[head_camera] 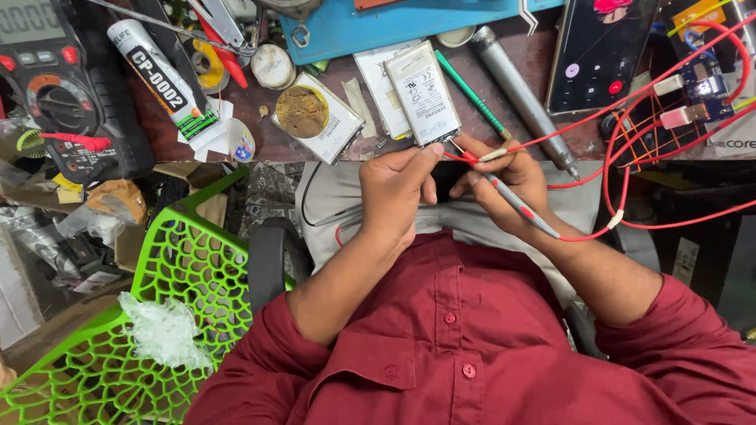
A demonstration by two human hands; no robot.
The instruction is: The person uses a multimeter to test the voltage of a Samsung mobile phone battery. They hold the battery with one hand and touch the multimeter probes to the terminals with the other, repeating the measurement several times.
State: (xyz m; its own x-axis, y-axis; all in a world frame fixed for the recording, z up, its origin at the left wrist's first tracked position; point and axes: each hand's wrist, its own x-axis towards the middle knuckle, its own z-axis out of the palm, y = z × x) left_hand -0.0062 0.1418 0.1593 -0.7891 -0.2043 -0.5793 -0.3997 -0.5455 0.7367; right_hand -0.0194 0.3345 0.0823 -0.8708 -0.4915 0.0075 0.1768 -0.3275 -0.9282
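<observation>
My left hand [398, 189] holds a flat silver phone battery [422, 92] by its near end, tilted up over the bench edge. My right hand [504, 179] grips two thin test probes [516, 203] with red wires, and their tips touch the near end of the battery by my left thumb. The red wires [630, 118] loop to the right toward a small blue board. Both hands hover above my lap, in front of my red shirt.
A black multimeter [55, 86] lies at far left with a white tube [161, 79] beside it. A second battery [319, 118], a green-handled tool [470, 93], a grey metal pen tool [520, 90] and a dark phone [598, 51] lie on the bench. A green plastic basket [169, 275] stands at lower left.
</observation>
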